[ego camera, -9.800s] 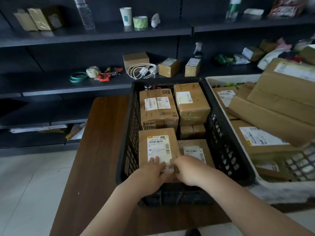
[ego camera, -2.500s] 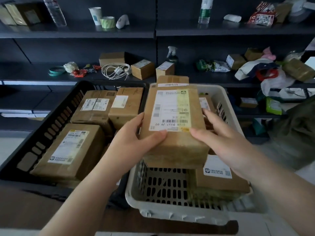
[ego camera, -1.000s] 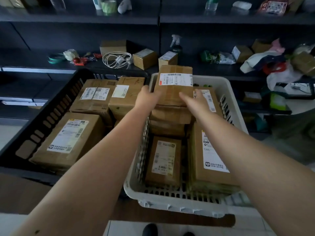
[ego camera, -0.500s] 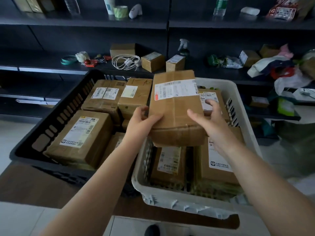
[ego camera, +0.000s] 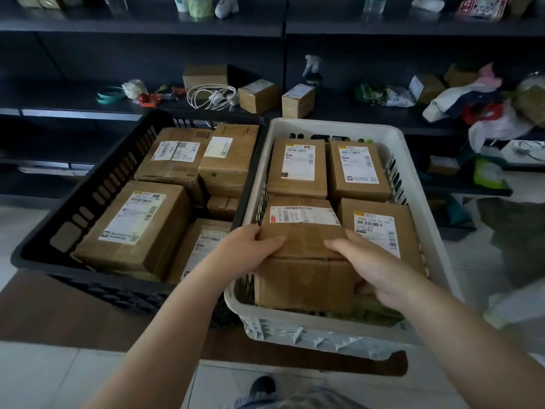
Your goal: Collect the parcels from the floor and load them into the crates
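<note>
1. Parcel in hand (ego camera: 306,252): brown corrugated cardboard box, rectangular, taped seams, surface creased. White label w/ barcode and a red mark across its far top edge.
2. Location: near-left corner of white crate (ego camera: 424,208), sitting higher than the boxes around it. Its near face drops toward the crate's near wall.
3. Orientation: long axis runs near-to-far; label end points far, toward the shelves. Top face tilts a little, near end lower.
4. Left hand (ego camera: 250,249): fingers curled over the box's left top edge, thumb on top. Firm hold.
5. Right hand (ego camera: 371,267): fingers spread and bent across the right top and side of the same box, wrapped round its edge. Both hands have it.
6. White crate: plastic, slotted walls, rounded rim, near rim looks chipped. Three more labelled cardboard boxes lie flat inside; two far, one near-right.
7. Black crate (ego camera: 97,190): plastic, slotted sides, just left of the white one, rims touching or nearly so, can't tell which. Packed w/ brown boxes, white labels up.
8. Both crates rest on a dark wood table (ego camera: 73,314).
9. Far side: dark shelves (ego camera: 141,25) w/ small boxes, a coiled white cable (ego camera: 212,97), a spray bottle (ego camera: 312,72).
</note>
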A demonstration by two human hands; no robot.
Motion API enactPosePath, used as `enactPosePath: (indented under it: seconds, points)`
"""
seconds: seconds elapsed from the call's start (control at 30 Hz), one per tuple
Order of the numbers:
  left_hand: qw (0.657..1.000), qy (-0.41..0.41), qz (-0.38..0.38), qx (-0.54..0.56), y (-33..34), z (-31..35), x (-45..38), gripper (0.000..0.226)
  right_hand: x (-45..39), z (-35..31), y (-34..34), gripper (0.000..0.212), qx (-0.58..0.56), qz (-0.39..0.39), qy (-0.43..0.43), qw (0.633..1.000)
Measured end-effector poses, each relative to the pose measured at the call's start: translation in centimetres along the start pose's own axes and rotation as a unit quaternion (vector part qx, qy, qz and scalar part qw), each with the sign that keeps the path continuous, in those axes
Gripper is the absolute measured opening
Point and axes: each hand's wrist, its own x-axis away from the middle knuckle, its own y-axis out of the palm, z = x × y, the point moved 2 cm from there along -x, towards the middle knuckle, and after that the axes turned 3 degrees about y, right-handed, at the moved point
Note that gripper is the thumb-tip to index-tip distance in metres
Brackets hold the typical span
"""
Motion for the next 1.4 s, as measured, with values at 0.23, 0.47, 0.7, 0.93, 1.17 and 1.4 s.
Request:
enactPosePath:
  seconds: [0.23, 0.47, 0.7, 0.93, 1.17, 1.4]
  points:
    - [0.977, -0.03, -0.029, -0.21, 3.9, -2.7, -5.3, 0.044, -3.5, 1.2, 3.6, 0.103, 0.275, 0.015, 0.036, 0.961]
    - [0.981, -0.052, -0.033, -0.184, 5.2, -3.6, -7.4, 0.07, -5.2, 1.1, 5.3, 0.09, 0.4, 0.022, 0.103, 0.91]
    - [0.946, 0.152, 0.009, -0.287, 6.5, -1.5, -6.6, 0.07, -3.6, -0.2, -1.3, 0.069, 0.463, 0.25, -0.098, 0.845]
    - [0.897, 0.119, -0.094, -0.414, 8.5, -2.3, -9.2, 0.077, -6.2, 4.0, -4.2, 0.08, 0.45, 0.26, 0.072, 0.851]
    - [0.89, 0.123, -0.111, -0.425, 8.1, -2.4, -9.9, 0.078, -6.1, 3.0, -1.5, 0.095, 0.481, 0.252, 0.064, 0.837]
    - [0.976, 0.186, -0.028, -0.113, 4.7, -2.2, -8.1, 0.085, -5.0, 2.2, 0.1, 0.07, 0.385, 0.242, 0.032, 0.89]
